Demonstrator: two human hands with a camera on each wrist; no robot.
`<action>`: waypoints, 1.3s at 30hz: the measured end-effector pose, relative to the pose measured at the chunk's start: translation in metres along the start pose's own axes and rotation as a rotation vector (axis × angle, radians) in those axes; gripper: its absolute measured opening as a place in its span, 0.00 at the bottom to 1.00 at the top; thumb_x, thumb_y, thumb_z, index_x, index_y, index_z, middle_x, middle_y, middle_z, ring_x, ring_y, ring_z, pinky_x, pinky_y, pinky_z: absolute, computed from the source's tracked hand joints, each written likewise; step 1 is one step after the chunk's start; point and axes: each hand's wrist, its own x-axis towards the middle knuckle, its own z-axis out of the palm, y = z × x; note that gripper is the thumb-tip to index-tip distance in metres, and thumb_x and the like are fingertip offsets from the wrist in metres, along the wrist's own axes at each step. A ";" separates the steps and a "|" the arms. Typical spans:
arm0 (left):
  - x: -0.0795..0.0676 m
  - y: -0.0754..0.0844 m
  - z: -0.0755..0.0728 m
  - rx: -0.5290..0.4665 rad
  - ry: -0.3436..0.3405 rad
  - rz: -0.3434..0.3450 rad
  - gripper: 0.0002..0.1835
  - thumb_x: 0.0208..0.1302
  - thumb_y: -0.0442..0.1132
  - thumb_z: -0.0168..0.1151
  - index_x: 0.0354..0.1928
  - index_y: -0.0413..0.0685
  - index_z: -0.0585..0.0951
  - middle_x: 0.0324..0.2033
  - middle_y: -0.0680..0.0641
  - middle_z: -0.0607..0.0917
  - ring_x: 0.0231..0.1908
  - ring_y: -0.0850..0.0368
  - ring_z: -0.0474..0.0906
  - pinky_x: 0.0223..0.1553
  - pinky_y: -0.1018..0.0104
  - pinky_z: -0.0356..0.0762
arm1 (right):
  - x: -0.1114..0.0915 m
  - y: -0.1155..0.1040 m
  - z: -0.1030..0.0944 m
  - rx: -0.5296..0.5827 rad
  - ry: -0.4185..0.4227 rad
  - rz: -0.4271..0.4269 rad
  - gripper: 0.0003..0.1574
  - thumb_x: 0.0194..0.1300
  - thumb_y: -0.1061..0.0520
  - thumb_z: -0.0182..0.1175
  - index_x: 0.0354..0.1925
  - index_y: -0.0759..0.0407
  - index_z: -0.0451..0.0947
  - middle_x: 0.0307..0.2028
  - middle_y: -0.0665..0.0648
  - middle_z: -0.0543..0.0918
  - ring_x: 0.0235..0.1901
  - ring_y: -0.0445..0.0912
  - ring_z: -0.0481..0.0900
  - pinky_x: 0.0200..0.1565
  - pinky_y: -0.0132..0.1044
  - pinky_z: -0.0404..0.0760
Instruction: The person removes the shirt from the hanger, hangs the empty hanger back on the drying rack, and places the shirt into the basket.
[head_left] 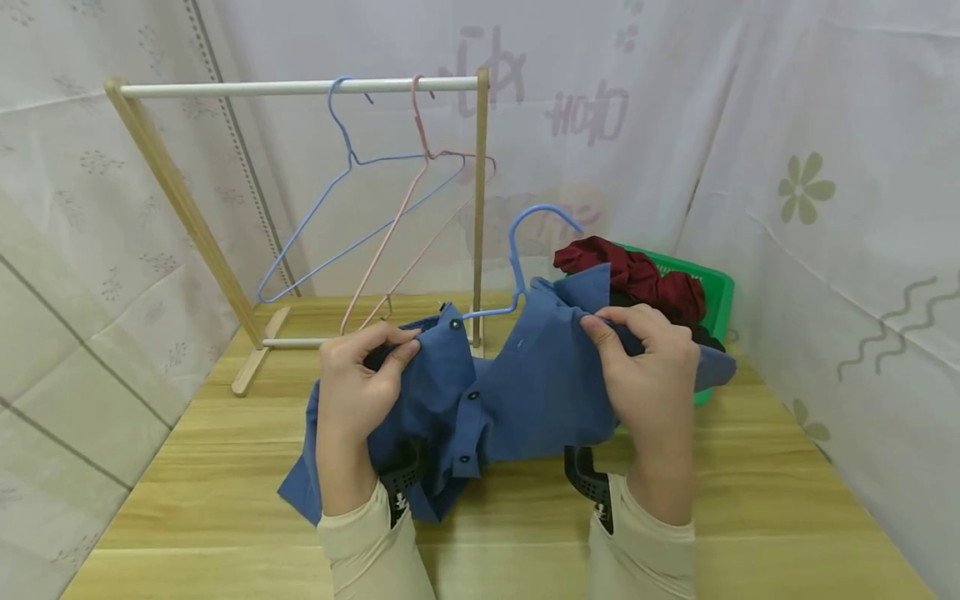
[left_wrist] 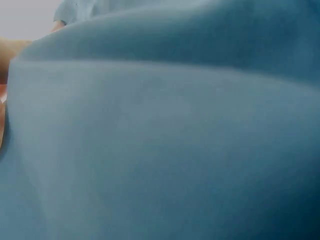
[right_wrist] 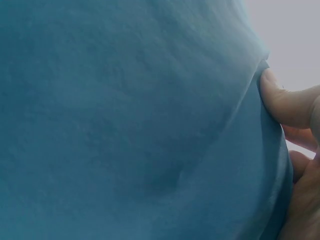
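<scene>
A blue buttoned shirt (head_left: 540,383) hangs between both hands above the table, its front partly open near the collar. From its neck rises the hook of a light-blue hanger (head_left: 516,242); the hanger's right arm is hidden under the cloth. My left hand (head_left: 360,379) pinches the shirt's left shoulder area between thumb and fingers. On the other side my right hand (head_left: 648,367) pinches the cloth by the right shoulder. Shirt fabric (left_wrist: 160,145) fills most of the left wrist view. In the right wrist view a thumb (right_wrist: 290,105) presses the garment's edge.
Behind stands a wooden rack (head_left: 300,86) with a white bar, carrying a blue hanger (head_left: 307,221) and a pink hanger (head_left: 390,233). A green basket (head_left: 720,300) at the back right holds dark red cloth (head_left: 637,275) and black cloth. Curtains enclose the wooden table (head_left: 510,533).
</scene>
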 end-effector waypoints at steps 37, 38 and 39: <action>-0.002 0.002 -0.012 0.001 0.054 0.030 0.07 0.53 0.25 0.70 0.32 0.43 0.89 0.26 0.43 0.89 0.27 0.64 0.83 0.34 0.76 0.77 | -0.002 -0.004 -0.006 0.006 -0.183 -0.139 0.11 0.69 0.64 0.57 0.48 0.59 0.83 0.44 0.55 0.85 0.39 0.43 0.79 0.44 0.27 0.72; -0.002 0.002 -0.012 0.000 0.059 0.038 0.07 0.53 0.24 0.70 0.32 0.43 0.89 0.26 0.43 0.89 0.27 0.63 0.83 0.34 0.76 0.78 | -0.002 0.000 -0.007 -0.015 -0.192 -0.118 0.10 0.69 0.62 0.58 0.46 0.59 0.83 0.43 0.55 0.85 0.41 0.44 0.80 0.45 0.29 0.73; -0.003 0.002 -0.012 -0.001 0.063 0.044 0.07 0.53 0.24 0.70 0.32 0.42 0.89 0.26 0.43 0.89 0.26 0.63 0.83 0.34 0.76 0.78 | -0.003 0.002 -0.008 -0.041 -0.199 -0.093 0.09 0.69 0.59 0.59 0.45 0.59 0.83 0.41 0.55 0.86 0.42 0.46 0.82 0.47 0.31 0.74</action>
